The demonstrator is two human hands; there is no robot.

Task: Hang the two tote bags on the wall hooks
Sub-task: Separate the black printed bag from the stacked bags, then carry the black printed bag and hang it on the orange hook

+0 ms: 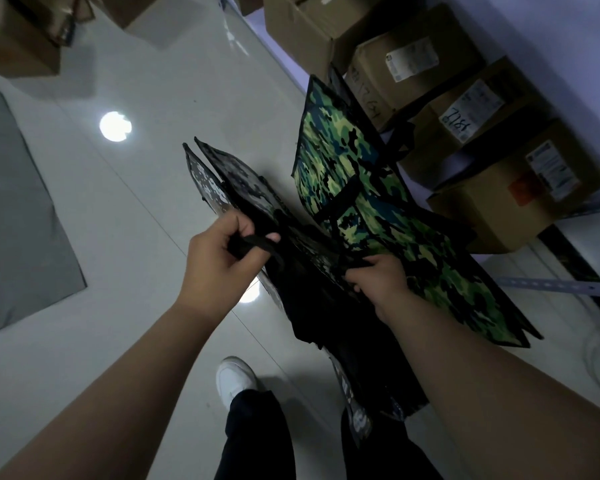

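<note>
Head view: the left hand (219,252) was fisted around a black strap (253,244) of the grey bag (222,181) at 12 o'clock. The right hand (378,278) pinched another strap beside the green bag (361,188) at 1 o'clock. Both bags appeared light and limp; straps were the proper hold. No hooks were visible.

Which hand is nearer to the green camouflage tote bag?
Right. The right hand grips a black strap right at the edge of the green camouflage tote bag. The left hand holds a strap of the grey camouflage tote bag, farther from the green one.
</note>
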